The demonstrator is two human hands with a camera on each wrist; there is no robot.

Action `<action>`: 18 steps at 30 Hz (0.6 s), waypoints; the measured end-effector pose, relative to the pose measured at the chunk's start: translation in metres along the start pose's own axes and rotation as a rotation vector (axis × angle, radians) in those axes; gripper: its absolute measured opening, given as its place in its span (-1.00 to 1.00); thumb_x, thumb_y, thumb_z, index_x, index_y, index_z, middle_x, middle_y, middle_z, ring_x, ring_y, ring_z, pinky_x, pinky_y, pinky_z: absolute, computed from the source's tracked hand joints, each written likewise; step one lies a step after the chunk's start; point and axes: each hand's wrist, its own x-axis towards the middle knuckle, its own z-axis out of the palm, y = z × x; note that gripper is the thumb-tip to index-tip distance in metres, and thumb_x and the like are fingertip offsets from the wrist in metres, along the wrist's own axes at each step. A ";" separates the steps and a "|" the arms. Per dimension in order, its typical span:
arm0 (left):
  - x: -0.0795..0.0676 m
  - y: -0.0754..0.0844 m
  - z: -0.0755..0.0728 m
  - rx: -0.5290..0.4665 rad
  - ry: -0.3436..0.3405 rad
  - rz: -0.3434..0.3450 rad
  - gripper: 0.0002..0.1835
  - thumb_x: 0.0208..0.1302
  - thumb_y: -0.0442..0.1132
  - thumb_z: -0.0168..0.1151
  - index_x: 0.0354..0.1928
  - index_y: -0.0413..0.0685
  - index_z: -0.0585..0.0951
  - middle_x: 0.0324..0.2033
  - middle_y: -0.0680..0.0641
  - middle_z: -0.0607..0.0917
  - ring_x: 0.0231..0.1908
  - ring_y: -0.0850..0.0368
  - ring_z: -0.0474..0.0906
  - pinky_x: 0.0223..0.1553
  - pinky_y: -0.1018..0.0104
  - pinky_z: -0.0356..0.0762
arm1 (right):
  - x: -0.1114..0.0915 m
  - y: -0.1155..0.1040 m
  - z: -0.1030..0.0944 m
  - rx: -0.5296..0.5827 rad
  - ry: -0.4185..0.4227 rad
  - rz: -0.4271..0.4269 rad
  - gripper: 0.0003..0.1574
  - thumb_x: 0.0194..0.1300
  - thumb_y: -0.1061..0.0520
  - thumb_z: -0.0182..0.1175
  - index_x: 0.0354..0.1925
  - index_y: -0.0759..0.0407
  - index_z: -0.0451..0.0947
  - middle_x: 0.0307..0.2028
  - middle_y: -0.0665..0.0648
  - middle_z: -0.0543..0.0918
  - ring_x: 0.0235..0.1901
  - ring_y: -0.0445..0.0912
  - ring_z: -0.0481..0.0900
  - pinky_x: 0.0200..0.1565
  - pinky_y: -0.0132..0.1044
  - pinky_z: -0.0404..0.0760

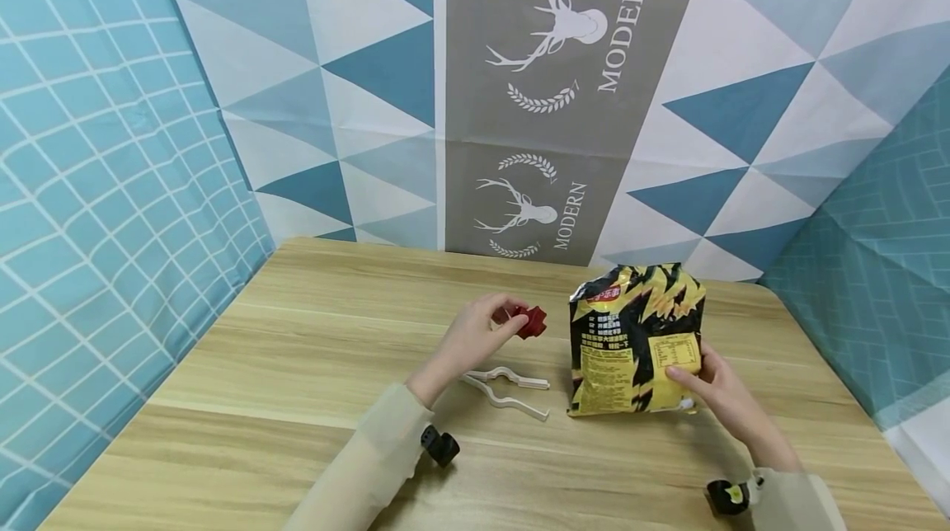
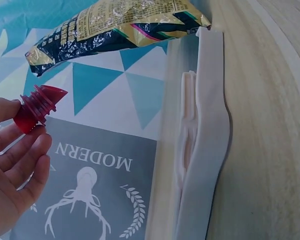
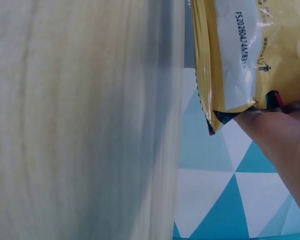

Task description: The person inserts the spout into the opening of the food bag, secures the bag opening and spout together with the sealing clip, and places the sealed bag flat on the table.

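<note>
Between thumb and fingers, my left hand (image 1: 475,335) pinches a small red ridged stopper (image 1: 530,322) above the table. In the left wrist view the stopper (image 2: 40,106) shows stacked rings and a slanted, pointed tip. My right hand (image 1: 716,395) grips the lower right side of a black and yellow snack bag (image 1: 607,350), which stands upright with its printed back facing me. The right wrist view shows the bag's bottom corner (image 3: 235,75) with a date code, the thumb at its edge. A white two-armed bag clip (image 1: 512,403) lies spread between left hand and bag.
The wooden table (image 1: 334,292) meets a patterned cloth wall (image 1: 386,102) at the back. Blue tiled cloth (image 1: 96,185) hangs along the left side, with more cloth (image 1: 876,201) at the right. A black wrist camera (image 1: 440,446) sits on the left sleeve.
</note>
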 end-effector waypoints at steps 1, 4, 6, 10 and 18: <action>0.001 0.001 0.000 -0.002 0.000 -0.001 -0.71 0.14 0.01 0.04 -0.17 0.05 0.53 -0.39 0.20 0.57 -0.44 0.37 0.44 -0.42 0.47 0.39 | 0.000 0.000 0.000 0.001 -0.007 0.001 -0.39 0.22 0.17 -0.03 0.16 0.28 -0.03 -0.17 0.06 0.44 -0.24 -0.20 0.50 -0.29 -0.32 0.51; 0.003 0.004 0.000 -0.005 0.006 0.000 -0.71 0.14 0.02 0.03 -0.17 0.05 0.53 -0.39 0.20 0.57 -0.44 0.37 0.44 -0.42 0.48 0.40 | 0.001 -0.001 -0.001 0.000 -0.022 0.007 -0.38 0.22 0.17 -0.03 0.16 0.27 -0.04 -0.15 0.10 0.43 -0.23 -0.20 0.50 -0.29 -0.32 0.51; 0.004 0.006 -0.001 -0.004 0.013 0.005 -0.71 0.14 0.02 0.03 -0.17 0.07 0.53 -0.40 0.20 0.56 -0.44 0.36 0.44 -0.41 0.48 0.40 | 0.000 -0.001 0.000 -0.003 -0.027 0.009 -0.37 0.22 0.17 -0.02 0.16 0.28 -0.04 -0.15 0.13 0.42 -0.24 -0.20 0.50 -0.29 -0.32 0.51; 0.005 0.009 -0.002 -0.013 0.024 0.019 -0.73 0.14 0.01 0.04 -0.18 0.07 0.53 -0.43 0.19 0.55 -0.44 0.35 0.44 -0.40 0.47 0.40 | 0.000 -0.002 0.002 0.005 -0.035 0.016 -0.37 0.21 0.17 -0.01 0.16 0.30 -0.03 -0.15 0.13 0.43 -0.24 -0.18 0.50 -0.29 -0.30 0.52; 0.006 0.009 0.001 -0.013 0.015 0.015 -0.74 0.14 -0.02 0.05 -0.19 0.05 0.53 -0.40 0.19 0.56 -0.44 0.37 0.44 -0.41 0.50 0.40 | 0.000 -0.002 0.004 0.054 -0.066 0.021 -0.37 0.20 0.20 -0.01 0.17 0.24 -0.04 -0.14 0.06 0.44 -0.22 -0.15 0.51 -0.24 -0.30 0.51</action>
